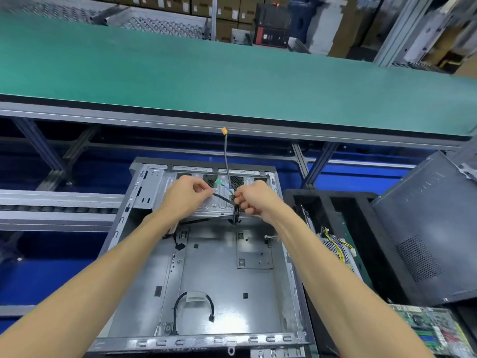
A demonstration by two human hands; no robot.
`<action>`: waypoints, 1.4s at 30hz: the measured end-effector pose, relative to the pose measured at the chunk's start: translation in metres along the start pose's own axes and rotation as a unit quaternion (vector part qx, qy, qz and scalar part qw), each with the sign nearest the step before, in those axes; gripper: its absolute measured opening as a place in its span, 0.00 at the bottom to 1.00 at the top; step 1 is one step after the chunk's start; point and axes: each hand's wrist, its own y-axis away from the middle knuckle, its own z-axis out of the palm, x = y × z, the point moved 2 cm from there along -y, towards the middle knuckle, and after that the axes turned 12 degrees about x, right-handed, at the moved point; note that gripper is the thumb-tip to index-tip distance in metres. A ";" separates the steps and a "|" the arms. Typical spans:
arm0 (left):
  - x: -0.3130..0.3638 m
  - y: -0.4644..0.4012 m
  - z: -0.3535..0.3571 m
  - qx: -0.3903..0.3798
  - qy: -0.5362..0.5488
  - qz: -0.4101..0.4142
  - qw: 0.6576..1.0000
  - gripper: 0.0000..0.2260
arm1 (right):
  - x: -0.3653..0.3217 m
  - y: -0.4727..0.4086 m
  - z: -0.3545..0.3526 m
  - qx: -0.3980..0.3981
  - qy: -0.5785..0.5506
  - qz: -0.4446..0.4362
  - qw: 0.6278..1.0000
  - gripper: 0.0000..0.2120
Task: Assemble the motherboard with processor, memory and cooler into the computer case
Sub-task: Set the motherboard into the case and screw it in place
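Observation:
An open grey computer case [222,275] lies flat in front of me, its floor bare metal with no board inside. Over the drive cage at its far end, my left hand [185,193] pinches a black cable [224,198]. My right hand [254,197] grips the same cable bundle where it drops into the case. A thin cable with an orange connector [224,131] sticks up from the bundle. A green-tagged wire [219,182] shows between my hands. A loose black looped cable [193,303] rests on the case floor. A green motherboard [433,329] lies at the lower right.
A long green conveyor belt [232,81] runs across behind the case. To the right stand a black foam tray [333,210] holding a part with yellow wires [335,244], and a grey case cover [433,228]. Blue matting [46,267] lies to the left.

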 end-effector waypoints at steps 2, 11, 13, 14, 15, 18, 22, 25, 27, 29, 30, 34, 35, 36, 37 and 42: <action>-0.004 -0.006 -0.003 0.028 -0.013 0.000 1.000 0.08 | -0.002 0.001 0.002 0.009 0.085 -0.042 0.995 0.09; -0.008 0.007 -0.015 -0.049 0.011 0.120 0.991 0.10 | -0.007 0.012 0.007 0.045 0.095 -0.111 0.988 0.15; -0.008 0.010 -0.021 -0.110 0.030 0.114 0.987 0.14 | -0.010 0.012 0.004 0.039 0.060 -0.113 0.991 0.14; -0.009 0.009 -0.026 -0.146 0.032 0.109 0.983 0.14 | -0.011 0.012 0.003 0.031 0.045 -0.106 0.993 0.12; -0.009 0.008 -0.029 -0.182 0.020 0.109 0.977 0.13 | -0.012 0.011 0.002 0.019 0.033 -0.100 0.994 0.10; -0.006 0.002 -0.042 -0.242 -0.070 0.133 0.959 0.04 | -0.016 0.009 0.002 -0.004 0.026 -0.115 0.993 0.08; 0.015 -0.003 -0.056 -0.151 -0.181 0.191 0.953 0.01 | -0.018 0.011 0.011 0.003 0.088 -0.190 0.978 0.07; 0.037 -0.007 -0.068 0.064 -0.224 0.217 0.948 0.05 | -0.018 0.010 0.016 0.013 0.079 -0.200 0.977 0.07; 0.048 -0.010 -0.075 0.150 -0.169 0.198 0.954 0.06 | -0.018 0.010 0.016 0.017 0.047 -0.184 0.982 0.09; 0.054 -0.015 -0.076 0.167 -0.113 0.189 0.961 0.07 | -0.018 0.011 0.015 0.017 0.018 -0.174 0.984 0.10; 0.053 -0.019 -0.075 0.145 -0.094 0.184 0.968 0.09 | -0.018 0.011 0.014 0.017 0.009 -0.171 0.985 0.10; 0.028 -0.028 -0.058 -0.061 -0.191 0.124 0.972 0.23 | -0.017 0.014 0.009 0.032 0.005 -0.174 0.984 0.07; 0.021 -0.027 -0.054 -0.088 -0.224 0.126 0.962 0.25 | -0.017 0.014 0.007 0.041 0.011 -0.181 0.983 0.07; 0.016 -0.024 -0.050 -0.096 -0.239 0.133 0.957 0.26 | -0.018 0.016 0.004 0.049 0.017 -0.190 0.980 0.08; 0.013 -0.022 -0.048 -0.092 -0.241 0.141 0.956 0.27 | -0.019 0.017 0.002 0.057 0.023 -0.197 0.978 0.08; 0.017 -0.010 -0.048 -0.071 -0.225 0.177 0.956 0.32 | -0.025 0.028 -0.010 0.079 0.040 -0.212 0.973 0.09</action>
